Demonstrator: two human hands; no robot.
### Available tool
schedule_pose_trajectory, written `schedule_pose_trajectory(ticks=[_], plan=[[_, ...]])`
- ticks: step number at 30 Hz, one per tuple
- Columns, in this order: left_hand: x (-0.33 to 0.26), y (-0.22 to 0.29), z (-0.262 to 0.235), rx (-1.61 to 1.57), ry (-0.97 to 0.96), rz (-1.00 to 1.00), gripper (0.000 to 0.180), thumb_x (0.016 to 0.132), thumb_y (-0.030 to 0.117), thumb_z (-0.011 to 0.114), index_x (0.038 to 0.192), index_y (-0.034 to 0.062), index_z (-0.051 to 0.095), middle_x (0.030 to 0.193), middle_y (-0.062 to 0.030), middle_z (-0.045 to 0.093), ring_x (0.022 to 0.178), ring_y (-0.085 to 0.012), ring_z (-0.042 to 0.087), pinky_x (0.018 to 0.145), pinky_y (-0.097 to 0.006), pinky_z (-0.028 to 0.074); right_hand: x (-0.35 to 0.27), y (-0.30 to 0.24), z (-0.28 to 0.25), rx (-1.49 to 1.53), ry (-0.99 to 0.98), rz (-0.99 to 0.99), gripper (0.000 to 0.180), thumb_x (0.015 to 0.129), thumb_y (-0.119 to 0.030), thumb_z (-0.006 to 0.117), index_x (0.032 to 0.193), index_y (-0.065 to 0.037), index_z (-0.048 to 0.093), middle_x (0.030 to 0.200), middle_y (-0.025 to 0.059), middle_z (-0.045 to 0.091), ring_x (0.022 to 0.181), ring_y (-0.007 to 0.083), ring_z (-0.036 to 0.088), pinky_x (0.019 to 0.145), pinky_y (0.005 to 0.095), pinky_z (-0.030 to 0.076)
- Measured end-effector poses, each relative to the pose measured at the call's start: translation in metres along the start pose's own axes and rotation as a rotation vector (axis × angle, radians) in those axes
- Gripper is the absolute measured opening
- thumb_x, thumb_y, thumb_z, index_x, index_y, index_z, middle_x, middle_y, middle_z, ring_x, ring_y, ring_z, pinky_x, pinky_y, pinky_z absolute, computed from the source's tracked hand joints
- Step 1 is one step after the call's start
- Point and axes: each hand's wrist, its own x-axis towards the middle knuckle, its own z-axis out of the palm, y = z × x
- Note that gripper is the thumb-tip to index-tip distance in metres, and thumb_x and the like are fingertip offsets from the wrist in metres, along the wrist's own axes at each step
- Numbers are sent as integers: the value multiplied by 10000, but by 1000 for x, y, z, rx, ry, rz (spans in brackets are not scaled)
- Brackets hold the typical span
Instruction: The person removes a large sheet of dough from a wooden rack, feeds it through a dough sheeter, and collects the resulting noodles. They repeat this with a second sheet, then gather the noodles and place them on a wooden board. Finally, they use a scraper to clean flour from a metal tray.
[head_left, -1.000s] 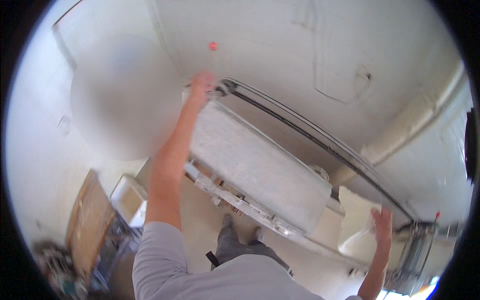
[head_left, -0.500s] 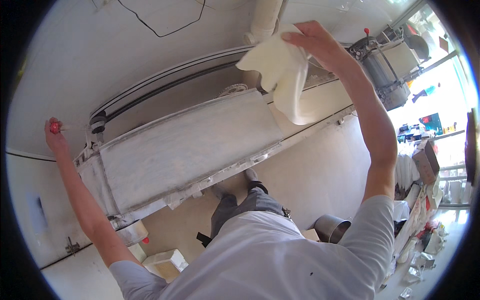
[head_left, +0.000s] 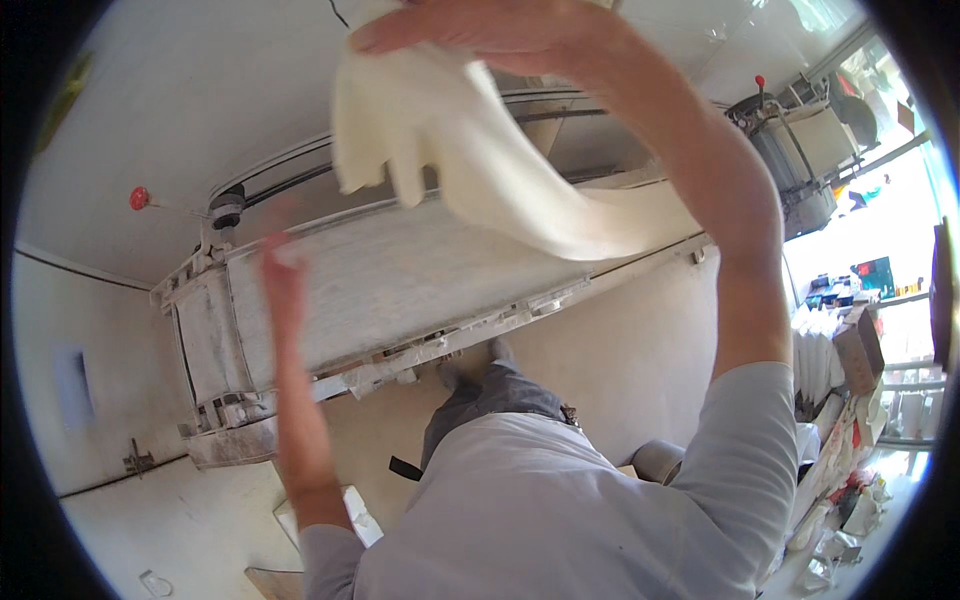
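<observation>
My right hand (head_left: 490, 30) is raised at the top and grips the ragged end of a long pale dough sheet (head_left: 490, 190). From there the dough hangs and stretches right, behind my forearm, along the machine bed. My left hand (head_left: 283, 275) is above the left part of a flour-dusted belt (head_left: 400, 285), smeared by motion, so its fingers cannot be made out. Left of it, a red ball knob (head_left: 139, 198) on a thin rod stands untouched.
A roller machine (head_left: 800, 150) with a red-topped lever is at the far right end. Beside my right arm stands a metal bucket (head_left: 658, 462). Shelves with boxes and bags (head_left: 860, 350) line the right side. A white box (head_left: 360, 515) is at lower left.
My left hand has let go of the red knob and moved right, over the belt. My right hand has carried the dough's end up and left, drawing it further over the belt.
</observation>
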Motion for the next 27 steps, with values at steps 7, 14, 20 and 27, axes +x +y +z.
schedule_pose_trajectory(ticks=[7,14,20,27], plan=[[-59,84,125,-1034,145,-464,669,1035,477,601,1526,58,426,1524,-86,514,1414,-264,466,1191,-484,361,93,-4,91,315,-445,-84,406,933,-272,738,1168,57,697,1075,122,727,956,219,688,869,366,571],[-58,93,70,-1151,464,-400,492,1102,346,459,1508,68,468,1545,-73,503,1421,-261,458,1191,-494,361,153,33,161,190,-504,-125,386,930,-307,712,1146,13,709,1095,98,713,982,192,664,881,356,543],[-63,95,22,-1179,654,-384,523,1096,384,461,1478,28,493,1485,-93,562,1389,-263,500,1174,-438,375,186,41,219,367,-578,-33,372,937,-292,704,1162,5,696,1081,81,713,967,181,674,839,366,560],[-66,96,-29,-823,954,-611,506,1077,456,517,1351,36,585,1312,-86,662,1175,-196,641,1001,-391,510,210,6,273,487,-780,8,376,933,-148,680,1270,14,653,1114,95,708,974,181,675,874,361,572]])
